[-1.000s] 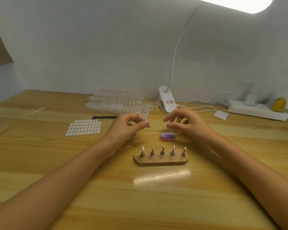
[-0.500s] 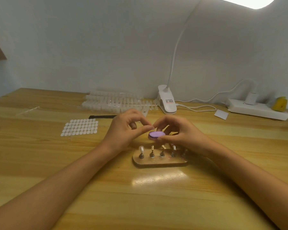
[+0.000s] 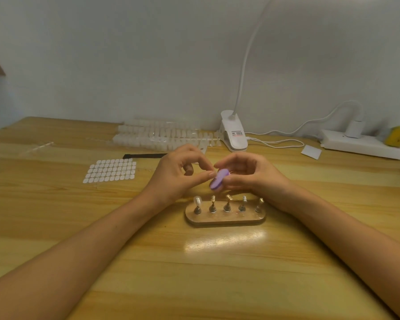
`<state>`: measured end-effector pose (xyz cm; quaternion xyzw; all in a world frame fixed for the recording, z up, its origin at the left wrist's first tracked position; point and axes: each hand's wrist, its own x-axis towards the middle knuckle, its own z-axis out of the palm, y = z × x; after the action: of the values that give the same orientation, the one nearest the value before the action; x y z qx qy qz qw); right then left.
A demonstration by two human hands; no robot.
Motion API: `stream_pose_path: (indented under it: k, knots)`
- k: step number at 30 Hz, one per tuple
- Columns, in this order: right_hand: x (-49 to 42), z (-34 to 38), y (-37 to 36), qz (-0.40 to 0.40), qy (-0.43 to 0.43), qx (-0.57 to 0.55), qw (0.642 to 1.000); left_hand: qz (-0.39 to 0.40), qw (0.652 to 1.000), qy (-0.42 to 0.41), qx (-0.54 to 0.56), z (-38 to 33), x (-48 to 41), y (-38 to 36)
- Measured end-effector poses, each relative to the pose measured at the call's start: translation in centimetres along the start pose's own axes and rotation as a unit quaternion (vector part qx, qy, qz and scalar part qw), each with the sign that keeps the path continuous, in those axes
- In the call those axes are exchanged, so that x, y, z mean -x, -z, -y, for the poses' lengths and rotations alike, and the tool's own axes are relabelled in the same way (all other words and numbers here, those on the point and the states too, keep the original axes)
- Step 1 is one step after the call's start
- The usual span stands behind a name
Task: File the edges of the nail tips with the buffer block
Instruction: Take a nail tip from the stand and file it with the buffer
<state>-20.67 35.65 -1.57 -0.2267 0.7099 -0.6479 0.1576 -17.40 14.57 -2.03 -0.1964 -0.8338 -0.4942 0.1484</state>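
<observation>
The stand (image 3: 224, 218), a small wooden block with five pegs, lies on the desk (image 3: 217, 273). A pale nail tip (image 3: 197, 200) sits on its leftmost peg; what the other four pegs carry is too small to tell.

Just behind and above the stand, both hands are raised off the desk and meet. The right hand (image 3: 247, 174) grips the purple buffer (image 3: 218, 179) with fingers curled over it and the thumb under it, holding it tilted with its lower end toward the stand. The left hand (image 3: 178, 174) has its thumb and forefinger brought together at the buffer's upper left edge, touching it. Whether they pinch a nail tip between them cannot be told, as the spot is too small and blurred.

Behind the stand to the left lie a sheet of white stickers (image 3: 111, 170), a black strip (image 3: 143, 155) and, farther back, rows of clear nail tips (image 3: 162, 136). Straight behind the stand stands a white lamp clip (image 3: 234, 132). Far behind to the right lie a white card (image 3: 311, 151) and a power strip (image 3: 365, 144).
</observation>
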Motion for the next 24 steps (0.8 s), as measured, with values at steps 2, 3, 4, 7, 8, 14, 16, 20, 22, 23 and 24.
stream_pose_path:
  k: [2, 3, 4, 7, 8, 14, 16, 20, 22, 23, 24]
  knots:
    - [0.02, -0.05, -0.12, -0.027, 0.01, -0.026, 0.999, 0.011, 1.0, -0.008, -0.001, -0.05, -0.01, -0.09]
    - [0.01, -0.12, -0.03, -0.048, 0.012, -0.049, 0.998, 0.011, 1.0, -0.011, 0.002, -0.05, -0.01, -0.08]
    - [0.01, -0.13, 0.0, -0.058, 0.012, -0.059, 0.996, 0.008, 1.0, -0.013, 0.004, -0.05, 0.0, -0.04]
    - [0.2, -0.01, -0.22, -0.011, 0.006, -0.01, 1.0, 0.012, 1.0, -0.024, 0.001, -0.03, -0.01, 0.02]
    - [0.22, -0.03, -0.27, -0.012, 0.01, -0.009, 1.0, 0.016, 1.0, -0.027, -0.002, -0.04, -0.02, 0.0]
    - [0.26, 0.11, -0.3, -0.014, 0.009, -0.018, 1.0, 0.02, 0.999, -0.033, -0.005, 0.04, -0.04, -0.01]
    - [0.27, 0.06, -0.29, -0.045, 0.016, -0.053, 0.997, 0.016, 0.999, -0.033, 0.0, 0.04, -0.05, -0.05]
    - [0.28, 0.22, -0.43, -0.035, 0.011, -0.019, 0.999, -0.002, 0.999, -0.034, 0.002, 0.04, -0.11, -0.02]
    - [0.24, 0.07, -0.39, -0.05, 0.016, -0.027, 0.998, 0.003, 0.999, -0.033, -0.004, 0.02, -0.1, -0.1]
    - [0.23, 0.05, -0.29, -0.072, 0.018, -0.058, 0.996, 0.003, 0.999, -0.032, -0.003, 0.0, -0.09, -0.12]
    - [0.18, 0.02, -0.18, -0.081, 0.019, -0.075, 0.994, 0.0, 1.0, -0.031, -0.001, 0.0, -0.1, -0.12]
